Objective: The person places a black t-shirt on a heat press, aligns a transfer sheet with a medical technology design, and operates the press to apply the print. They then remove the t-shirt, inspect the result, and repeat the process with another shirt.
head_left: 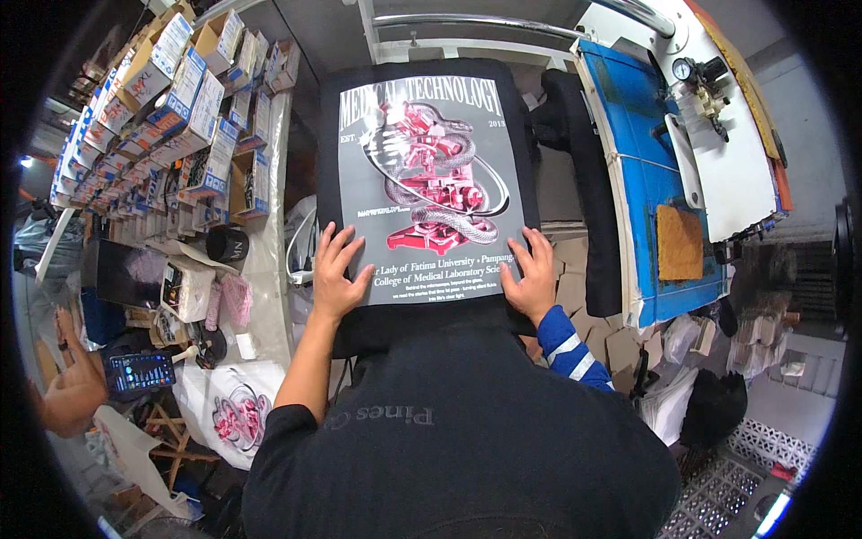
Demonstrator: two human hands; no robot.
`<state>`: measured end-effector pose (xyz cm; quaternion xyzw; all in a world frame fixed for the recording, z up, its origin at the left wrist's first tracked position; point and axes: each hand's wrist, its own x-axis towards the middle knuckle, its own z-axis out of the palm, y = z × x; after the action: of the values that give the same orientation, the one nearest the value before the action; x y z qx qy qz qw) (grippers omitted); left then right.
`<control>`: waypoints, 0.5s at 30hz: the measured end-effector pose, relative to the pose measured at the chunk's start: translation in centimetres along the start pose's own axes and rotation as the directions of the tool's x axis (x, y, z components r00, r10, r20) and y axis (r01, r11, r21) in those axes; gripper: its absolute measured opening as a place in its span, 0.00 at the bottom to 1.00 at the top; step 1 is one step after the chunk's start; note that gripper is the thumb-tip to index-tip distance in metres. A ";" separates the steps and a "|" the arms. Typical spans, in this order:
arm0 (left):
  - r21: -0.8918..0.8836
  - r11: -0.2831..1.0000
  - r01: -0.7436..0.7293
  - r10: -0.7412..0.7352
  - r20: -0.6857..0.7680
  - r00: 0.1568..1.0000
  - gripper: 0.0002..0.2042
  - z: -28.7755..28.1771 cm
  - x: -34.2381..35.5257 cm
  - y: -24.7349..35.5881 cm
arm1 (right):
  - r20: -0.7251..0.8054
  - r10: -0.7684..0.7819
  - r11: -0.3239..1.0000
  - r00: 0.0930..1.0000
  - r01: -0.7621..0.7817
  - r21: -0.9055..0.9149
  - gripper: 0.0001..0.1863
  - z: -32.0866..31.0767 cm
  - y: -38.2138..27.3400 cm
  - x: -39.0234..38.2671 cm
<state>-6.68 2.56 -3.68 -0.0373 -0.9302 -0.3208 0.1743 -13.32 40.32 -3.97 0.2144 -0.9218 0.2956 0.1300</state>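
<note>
A grey rectangular print sheet [364, 180] lies flat on a black garment [426, 316] spread over a board in front of me. It bears white lettering and a red picture of a microscope-like device with a grey snake wound around it. My left hand [339, 272] rests open on the sheet's lower left edge, fingers spread. On the lower right edge lies my right hand [532, 277], also open, its fingers stretched out and the thumb turned inward. A blue sleeve with pale stripes covers my right forearm, while the left forearm is bare.
At the left, many small boxes [193, 117] are stacked on a shelf. A person's arm [76, 382] shows beside a lit phone [139, 371]. A blue panel [642, 180] with a pressure gauge [683, 69] near it stands at the right. A metal rail [476, 19] crosses the back.
</note>
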 end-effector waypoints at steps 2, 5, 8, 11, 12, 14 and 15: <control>0.008 1.000 -0.002 0.002 -0.002 1.000 0.25 0.0 0.0 0.1 | 0.001 0.004 1.000 1.000 -0.004 -0.001 0.23 -0.1 0.0 0.0; 0.010 1.000 0.005 -0.005 -0.007 1.000 0.25 0.0 0.0 0.2 | 0.007 0.003 1.000 1.000 -0.003 -0.008 0.23 -0.2 -0.2 0.1; 0.014 1.000 0.009 -0.009 -0.005 1.000 0.24 0.0 -0.1 0.3 | 0.008 0.002 1.000 1.000 -0.002 -0.015 0.23 -0.1 -0.1 -0.1; 0.024 1.000 0.002 -0.002 -0.013 1.000 0.25 0.0 -0.2 0.2 | 0.008 -0.001 1.000 1.000 0.001 -0.023 0.23 -0.1 -0.2 0.0; 0.015 1.000 0.009 -0.009 -0.018 1.000 0.24 0.1 -0.2 0.2 | 0.007 -0.005 1.000 1.000 0.005 -0.029 0.23 -0.1 -0.2 0.0; -0.005 1.000 0.019 -0.019 -0.025 1.000 0.22 0.1 0.1 0.6 | 0.002 -0.010 0.999 1.000 0.010 -0.043 0.23 0.0 -0.1 -0.1; 0.032 0.999 0.027 -0.026 -0.014 1.000 0.20 0.0 0.3 0.9 | 0.003 -0.003 0.999 1.000 0.003 -0.041 0.23 -0.1 -0.1 -0.2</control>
<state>-6.83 3.27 -2.99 -0.0200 -0.9344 -0.3083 0.1771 -13.13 40.37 -3.96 0.2134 -0.9276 0.2760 0.1334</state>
